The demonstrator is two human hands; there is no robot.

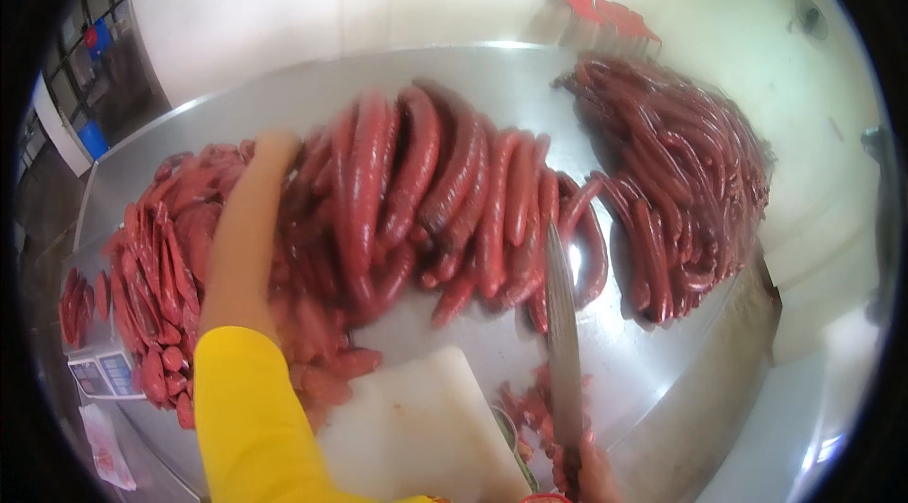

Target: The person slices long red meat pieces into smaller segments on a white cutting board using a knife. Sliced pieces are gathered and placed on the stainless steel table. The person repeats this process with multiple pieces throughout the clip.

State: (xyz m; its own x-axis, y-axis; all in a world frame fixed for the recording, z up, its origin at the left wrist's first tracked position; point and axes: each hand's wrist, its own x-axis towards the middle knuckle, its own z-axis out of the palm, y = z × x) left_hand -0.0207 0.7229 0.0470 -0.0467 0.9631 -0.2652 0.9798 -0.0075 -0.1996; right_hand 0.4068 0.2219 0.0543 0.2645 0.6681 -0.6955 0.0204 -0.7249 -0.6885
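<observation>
My right hand (593, 473), at the lower edge, grips a long-bladed knife (564, 342), its blade pointing up and away. My left arm, in a yellow sleeve, stretches across to the far left side of a pile of thick red sausages (416, 172). There my left hand (280, 146) is bent down among the sausages, blurred, its fingers hidden. Close to that arm lies a heap of cut sausage pieces (165, 267). A white cutting board (416, 427) lies in front of me, with some pieces touching its left edge.
On the right of the metal table (473, 63) rises a big mound of thinner dark red sausages (676, 172). A digital scale (104, 375) stands at the left, with pieces on it. Small red scraps (534, 408) lie beside the board. Red-topped objects (610, 16) are at the far wall.
</observation>
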